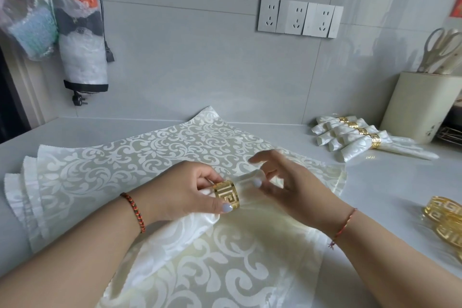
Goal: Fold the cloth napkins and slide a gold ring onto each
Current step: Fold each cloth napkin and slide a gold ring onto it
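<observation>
Cream napkins are covered in white damask scrolls; the gold ring is cut with Greek-key fretwork.

Two hands, three loose gold rings, three wall sockets, four ringed napkins.

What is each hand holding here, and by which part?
Left hand pinches the gold ring by its rim. Right hand grips the rolled napkin just beyond the ring.
</observation>
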